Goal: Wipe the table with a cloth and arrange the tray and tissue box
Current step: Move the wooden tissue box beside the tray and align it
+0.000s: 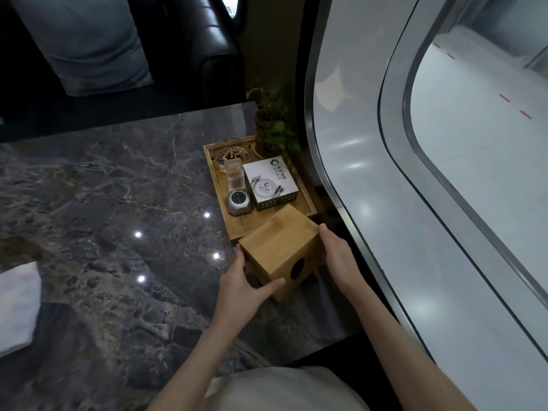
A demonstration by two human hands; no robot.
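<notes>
Two hands on one box rn: my left hand (246,280) wraps the near-left corner of the square bamboo tissue box (281,250), thumb across its front face, and my right hand (338,256) lies flat against its right side. So both grips are grasping the box, pressed in from opposite sides rather than curled under it.

The box sits on the dark grey marble table (118,203), near the right edge, touching or just overlapping the near corner of the shallow bamboo tray (308,203). It looks tilted, w/ a dark round hole showing on the near face; I can't tell if its base is fully down.

Handling, imo: rigid walls, so no give under a squeeze, prob light to moderate weight. Smooth finish could slide between flat palms, so I'd keep pressure even, low on the side walls, fingers off the hole.

The tray carries a glass ashtray w/ butts (231,152), a clear plastic holder (235,176), a silver call button (239,201), a white-and-green printed carton (271,180) and a small potted plant (272,126). I'd avoid bumping it.

A white folded cloth (17,304) lies at the table's far left, well apart.
</notes>
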